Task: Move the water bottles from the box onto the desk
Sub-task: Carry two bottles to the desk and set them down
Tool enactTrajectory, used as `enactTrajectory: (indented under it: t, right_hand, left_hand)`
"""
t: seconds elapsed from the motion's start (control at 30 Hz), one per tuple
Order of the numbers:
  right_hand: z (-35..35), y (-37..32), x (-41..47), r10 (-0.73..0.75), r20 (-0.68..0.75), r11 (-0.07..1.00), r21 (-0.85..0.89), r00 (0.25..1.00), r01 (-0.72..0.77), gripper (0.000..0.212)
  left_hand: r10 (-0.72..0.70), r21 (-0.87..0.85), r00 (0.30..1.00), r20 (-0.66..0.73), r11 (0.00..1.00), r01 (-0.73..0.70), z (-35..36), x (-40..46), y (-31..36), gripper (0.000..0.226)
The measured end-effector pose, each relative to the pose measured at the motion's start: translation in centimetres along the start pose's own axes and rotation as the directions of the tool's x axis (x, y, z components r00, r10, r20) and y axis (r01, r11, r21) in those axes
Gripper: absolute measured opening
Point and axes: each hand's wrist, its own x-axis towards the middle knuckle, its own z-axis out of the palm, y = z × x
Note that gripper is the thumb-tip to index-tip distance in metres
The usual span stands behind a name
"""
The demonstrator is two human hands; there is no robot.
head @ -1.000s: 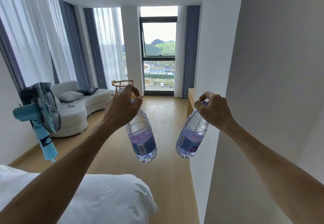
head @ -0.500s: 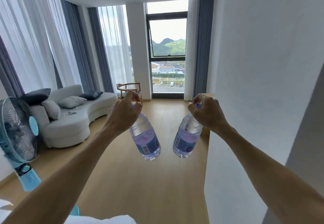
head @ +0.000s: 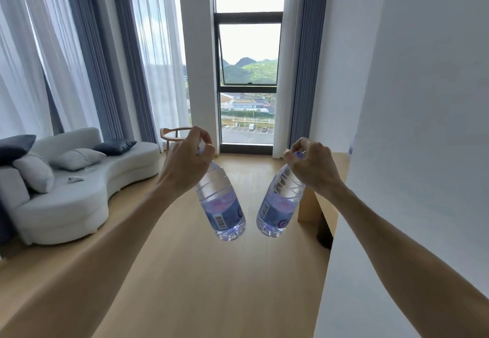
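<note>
The left hand (head: 186,164) is gripping the cap end of one water bottle (head: 221,206), its fingers (head: 202,139) curled tight round the neck, and the bottle is hanging below the hand with its base tilting toward the middle. The right hand (head: 313,165) is doing the same with a second water bottle (head: 279,205), fingers closed over the cap, the base leaning inward. The two bottles are hanging side by side in the air over the floor (head: 211,284), close together at the bottom but not touching. Both are clear, with purple labels and barcodes showing.

The floor is pale wood planking running toward a tall window (head: 248,72), through which green hills and a car park are showing. Grey curtains (head: 304,72) and sheer white drapes (head: 158,59) are framing the glass. On the left a curved white sofa (head: 79,200) is sitting along the wall, carrying grey and dark cushions (head: 76,159). A wooden chair (head: 172,136) is standing beyond the sofa, near the window. On the right a white wall (head: 423,99) is filling the view, and the light wooden desk (head: 317,202) is jutting out from behind its edge, just beside the right-hand bottle.
</note>
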Motion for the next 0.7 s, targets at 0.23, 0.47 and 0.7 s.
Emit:
enactTrajectory:
  t: [0.23, 0.47, 0.7]
  right_hand:
    - [5.4, 4.8, 10.7, 0.083, -0.013, 0.996, 0.016, 0.996, -0.083, 0.011]
    - [10.0, 11.6, 19.6, 0.159, -0.033, 0.987, -0.013, 0.987, -0.159, 0.014]
    - [15.8, 20.3, 30.2, 0.160, -0.005, 0.987, -0.003, 0.987, -0.160, 0.012]
  left_hand:
    - [0.036, -0.044, 0.998, 0.057, 0.998, -0.033, 6.8, 12.5, -5.9, 0.007]
    - [0.071, -0.046, 0.995, 0.075, 0.997, -0.067, 15.5, 22.2, -11.5, 0.006]
    - [0.096, -0.035, 0.990, 0.104, 0.995, -0.093, 25.6, 32.4, -17.4, 0.004]
